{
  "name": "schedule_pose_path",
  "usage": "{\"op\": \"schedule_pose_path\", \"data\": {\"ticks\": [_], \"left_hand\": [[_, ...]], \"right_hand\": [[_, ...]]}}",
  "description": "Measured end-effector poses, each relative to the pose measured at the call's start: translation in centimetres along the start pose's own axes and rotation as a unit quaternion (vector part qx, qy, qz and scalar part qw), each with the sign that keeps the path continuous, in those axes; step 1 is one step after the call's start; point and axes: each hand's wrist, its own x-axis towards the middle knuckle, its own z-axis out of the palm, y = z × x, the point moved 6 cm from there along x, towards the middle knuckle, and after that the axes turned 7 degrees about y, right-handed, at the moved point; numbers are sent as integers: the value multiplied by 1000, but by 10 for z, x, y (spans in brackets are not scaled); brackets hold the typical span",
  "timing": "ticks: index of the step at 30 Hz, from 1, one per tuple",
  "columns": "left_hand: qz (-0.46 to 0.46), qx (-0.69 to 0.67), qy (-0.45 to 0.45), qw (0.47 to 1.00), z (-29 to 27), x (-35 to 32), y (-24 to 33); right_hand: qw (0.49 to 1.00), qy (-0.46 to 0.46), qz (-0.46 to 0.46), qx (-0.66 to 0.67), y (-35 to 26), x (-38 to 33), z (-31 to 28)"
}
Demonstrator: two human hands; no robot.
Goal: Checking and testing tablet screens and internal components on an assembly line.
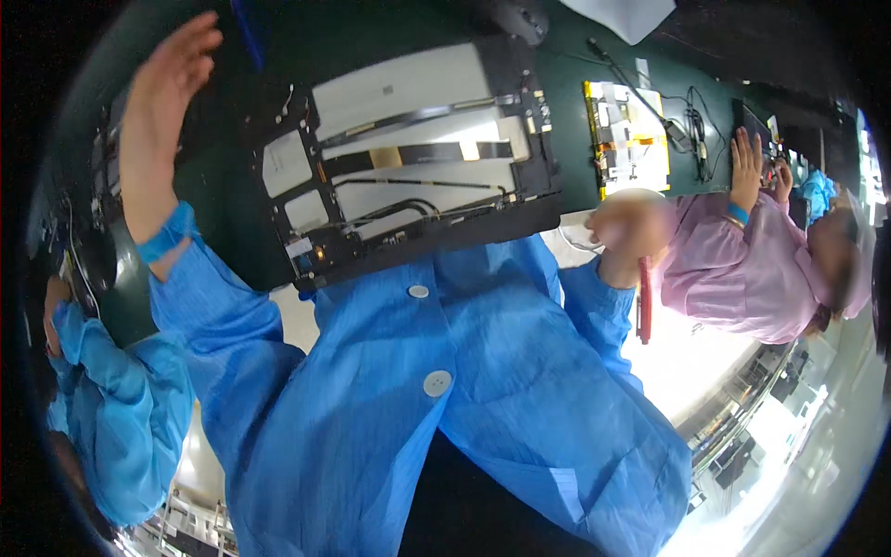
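Note:
An opened flat electronic device (390,153), with white panels, dark ribbon cables and a black frame, lies before me on the dark green work surface, its near edge by my blue gown. My left hand (181,60) is raised beyond its left side, fingers stretched out and holding nothing. A blue strip-like thing (248,35) lies near those fingertips. To the right of the device, my right hand (631,227) is closed and blurred by motion. A slim red handle (644,302) sticks out of it toward me; the tool's other end is hidden.
A yellow-edged panel with circuit parts (631,139) lies to the right, beside black cables (691,135). White paper (626,17) sits at the far edge. A co-worker in pink (733,269) works at the right, another in light blue (125,408) at the left.

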Motion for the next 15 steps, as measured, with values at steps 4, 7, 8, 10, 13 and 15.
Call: {"op": "schedule_pose_path", "data": {"ticks": [4, 7, 8, 10, 13, 15], "left_hand": [[-26, 139, 27, 990, 39, -40, 35], [-72, 79, 39, 994, 47, -38, 13], [-64, 78, 56, 993, 48, -41, 19], [-67, 67, 72, 993, 44, -46, 24], [-48, 87, 72, 992, 47, -47, 28], [-44, 77, 75, 993, 49, -48, 31]], "right_hand": [[993, -97, 6, -68, -17, 29, 10], [971, -141, -73, -178, -33, 90, -9], [960, -147, -89, -223, -34, 116, -19], [933, -114, -110, -323, -32, 168, -39], [883, 57, -177, -431, -14, 240, -82], [855, 108, -185, -471, 13, 275, -112]]}}
